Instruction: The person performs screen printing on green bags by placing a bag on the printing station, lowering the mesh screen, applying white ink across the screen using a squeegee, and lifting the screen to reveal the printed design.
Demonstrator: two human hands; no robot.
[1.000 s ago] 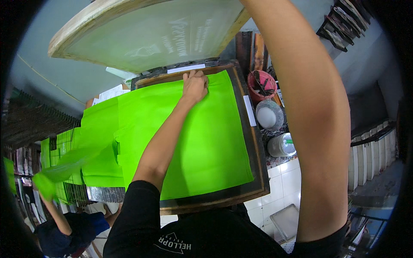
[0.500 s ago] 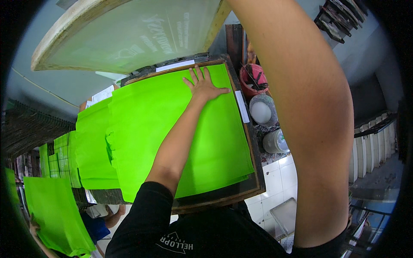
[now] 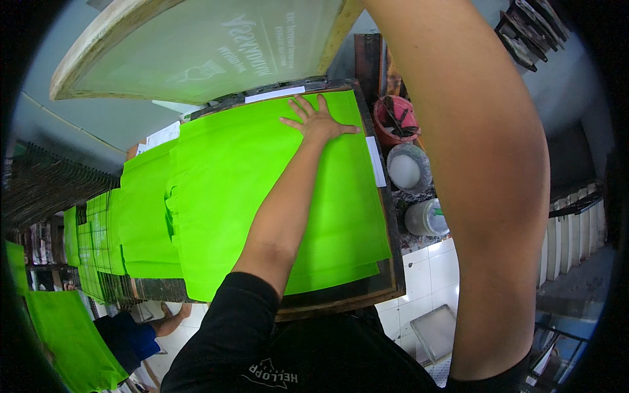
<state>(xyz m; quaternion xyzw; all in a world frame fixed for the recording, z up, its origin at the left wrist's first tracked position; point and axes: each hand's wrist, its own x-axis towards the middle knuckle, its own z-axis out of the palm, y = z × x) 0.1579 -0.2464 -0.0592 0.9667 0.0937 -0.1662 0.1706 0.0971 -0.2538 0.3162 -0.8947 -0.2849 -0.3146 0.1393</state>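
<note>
My left hand [image 3: 319,124] lies flat with spread fingers on the upper right part of a bright green fabric sheet [image 3: 236,183]. The sheet rests on a dark wood-edged board [image 3: 383,281], its far edge near a white strip [image 3: 275,95]. More green fabric shows beneath it at the lower right. Past the board's far edge, a printing screen [image 3: 196,59] with a pale mesh and whitish frame stands tilted up. My right forearm [image 3: 485,170] reaches up past the top edge of the picture, so my right hand is out of sight.
Right of the board stand a pink bucket [image 3: 398,118] with dark tools, a bowl of white stuff [image 3: 403,171] and a white tub [image 3: 426,218]. Leftward, green sheets [image 3: 147,216] lie on wire racks [image 3: 101,242]. Another person [image 3: 131,337] is at the lower left behind a hanging green sheet [image 3: 69,340].
The view has shifted slightly. My left hand stays spread on the green sheet. At the lower left, the other person's green sheet has moved down and left.
</note>
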